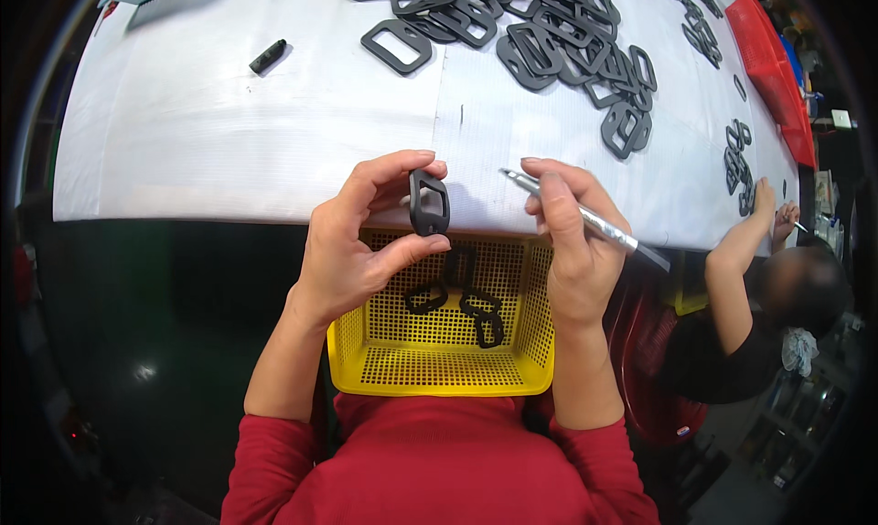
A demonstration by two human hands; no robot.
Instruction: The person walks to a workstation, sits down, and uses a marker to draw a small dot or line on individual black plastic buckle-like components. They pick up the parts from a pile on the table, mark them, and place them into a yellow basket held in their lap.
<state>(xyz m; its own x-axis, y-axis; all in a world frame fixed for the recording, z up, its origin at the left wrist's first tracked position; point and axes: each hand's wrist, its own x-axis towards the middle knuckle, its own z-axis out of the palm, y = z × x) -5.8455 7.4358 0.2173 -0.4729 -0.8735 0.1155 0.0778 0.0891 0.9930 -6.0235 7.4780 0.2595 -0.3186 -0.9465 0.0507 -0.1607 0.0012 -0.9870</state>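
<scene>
White corrugated sheeting covers the worktable (229, 113), whose near edge meets the person's lap. Just above that edge the left hand (352, 246) pinches a black rubbery rectangular ring (429, 203) between thumb and fingertips, upright and turned toward the face, apparently so its rim can be looked over. The right hand (572, 241) is closed around a slim silver blade tool (585, 219), its tip aimed at the ring but apart from it. Directly below sits a yellow perforated plastic basket (439, 365) holding a few similar rings, seemingly placed to catch pieces. A heap of black rings (540, 40) lies farther up the table, and a red tray (773, 63) at right, near another person's arm (736, 246).
</scene>
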